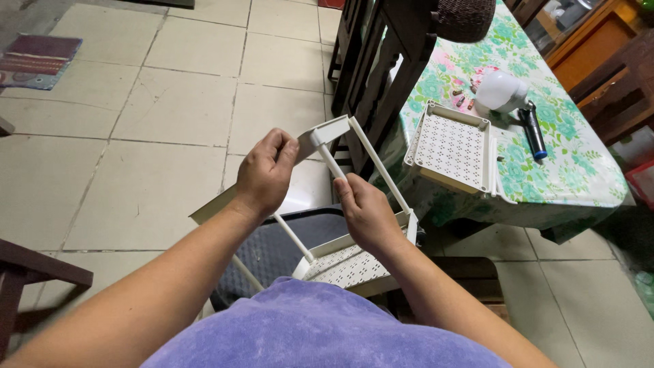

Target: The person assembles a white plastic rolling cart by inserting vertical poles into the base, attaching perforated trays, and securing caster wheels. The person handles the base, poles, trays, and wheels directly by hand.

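There is only one view, from a camera worn on the person's head. It looks steeply down and a little forward, over the purple shirt (320, 327) and along both forearms. It is near: the left hand (266, 174) and right hand (368, 211) sit in the middle of the frame. Beyond them it takes in the tiled floor (170, 102), and at the upper right the tabletop (579, 163) with a flowered cloth.

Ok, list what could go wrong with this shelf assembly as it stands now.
1. The upper tray is tilted, held only by the left hand; it could slip off its rods.
2. The right hand grips one thin rod, which might bend or pop loose.
3. The spare tray overhangs the table edge and may fall.
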